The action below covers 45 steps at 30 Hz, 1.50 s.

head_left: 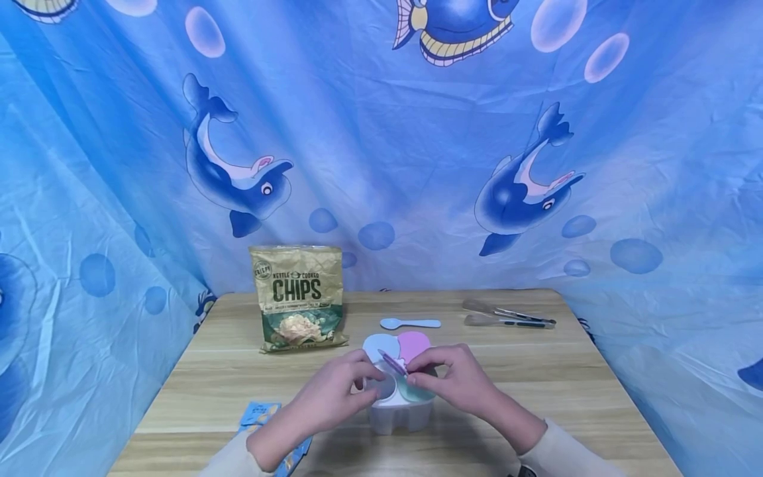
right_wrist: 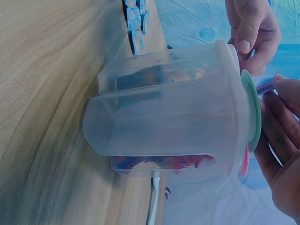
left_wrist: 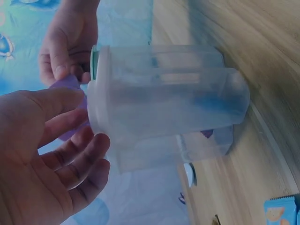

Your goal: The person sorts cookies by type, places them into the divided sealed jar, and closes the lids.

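A clear plastic container (head_left: 401, 417) with a white rim and four compartments stands upright on the table. Light blue (head_left: 381, 346), pink (head_left: 415, 343) and green (head_left: 417, 389) round lids sit on its top. Above it, tilted on edge, is a purple round lid (head_left: 392, 362), pinched between the thumb and fingers of my right hand (head_left: 456, 377). My left hand (head_left: 336, 391) is at the uncovered front left compartment, its fingers loosely bent and overlapping the purple lid in the left wrist view. Blue and red wrapped pieces (right_wrist: 187, 162) show through the container wall.
Blue snack packets (head_left: 260, 413) lie beside my left forearm. A chips bag (head_left: 301, 298) stands at the back left. Behind the container lie a light blue spoon (head_left: 411, 323) and, farther right, tongs (head_left: 512, 320). A blue printed curtain (head_left: 381, 165) surrounds the wooden table (head_left: 572, 397).
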{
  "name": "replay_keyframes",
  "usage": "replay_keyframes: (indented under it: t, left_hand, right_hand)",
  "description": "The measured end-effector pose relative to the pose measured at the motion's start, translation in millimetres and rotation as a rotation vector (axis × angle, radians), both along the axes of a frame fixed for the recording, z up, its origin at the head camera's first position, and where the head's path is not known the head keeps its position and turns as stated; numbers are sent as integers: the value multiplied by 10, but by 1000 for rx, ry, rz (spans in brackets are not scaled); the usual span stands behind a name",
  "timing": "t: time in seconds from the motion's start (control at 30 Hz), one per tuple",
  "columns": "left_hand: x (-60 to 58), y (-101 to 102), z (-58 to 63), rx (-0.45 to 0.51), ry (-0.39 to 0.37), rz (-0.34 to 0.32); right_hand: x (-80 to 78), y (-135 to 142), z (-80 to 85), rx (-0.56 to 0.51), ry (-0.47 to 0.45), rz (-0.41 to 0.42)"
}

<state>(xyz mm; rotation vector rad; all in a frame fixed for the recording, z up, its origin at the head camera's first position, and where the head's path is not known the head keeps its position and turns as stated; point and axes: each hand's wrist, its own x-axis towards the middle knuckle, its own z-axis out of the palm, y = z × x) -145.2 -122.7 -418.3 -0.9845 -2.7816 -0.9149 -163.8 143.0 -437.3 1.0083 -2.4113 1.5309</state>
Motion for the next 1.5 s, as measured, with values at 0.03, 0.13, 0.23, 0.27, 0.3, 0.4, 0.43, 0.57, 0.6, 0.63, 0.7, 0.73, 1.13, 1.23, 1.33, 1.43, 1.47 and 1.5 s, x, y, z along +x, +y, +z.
replay_keyframes:
  t: [0.03,0.13,0.23,0.27,0.3,0.4,0.43,0.57,0.6,0.63,0.7,0.73,1.13,1.23,1.33,1.43,1.47,1.5]
  left_hand:
    - [1,-23,5,10,-10,7]
    - [8,-119,23,44,-50,40]
    - [9,-254,35,88,-109,71]
    - [9,-305,29,101,-136,84]
    - [6,-361,24,114,-163,96]
    - [-4,-532,-4,141,-236,139]
    - [-8,-589,-18,148,-255,155]
    - [-16,-825,-60,177,-321,219]
    - [-14,-891,-73,189,-337,227]
    - [-13,-961,-93,201,-348,231]
    - [-9,-1110,-140,231,-369,222]
    - [-7,-1186,-170,247,-384,217]
    - [21,-1906,-566,270,-429,272]
    - [6,-2024,-659,259,-442,305]
    - [-5,-2122,-740,234,-455,329]
    - [-3,-2201,-808,202,-459,344]
    - [-1,-2221,-832,193,-465,354]
    - [1,-2240,-858,184,-470,364]
  right_hand:
    - [0,1,0,-2,-2,1]
    - [2,3,2,-3,6,0]
    - [1,7,13,-4,30,-3]
    - [-1,8,17,-5,40,-3]
    - [-1,10,21,-8,47,-1]
    - [-5,14,30,-11,62,4]
    - [-6,16,32,-10,65,4]
    - [-11,19,36,-7,72,-2]
    - [-13,19,36,-8,73,-4]
    - [-13,19,36,-7,73,-5]
    - [-14,18,36,-8,72,-8]
    - [-13,18,36,-8,69,-8]
    - [-9,11,59,-2,55,8]
    - [-12,12,57,-1,53,9]
    - [-15,12,54,1,50,8]
    - [-17,9,50,2,46,6]
    - [-19,9,48,1,46,6]
    - [-20,9,47,0,47,6]
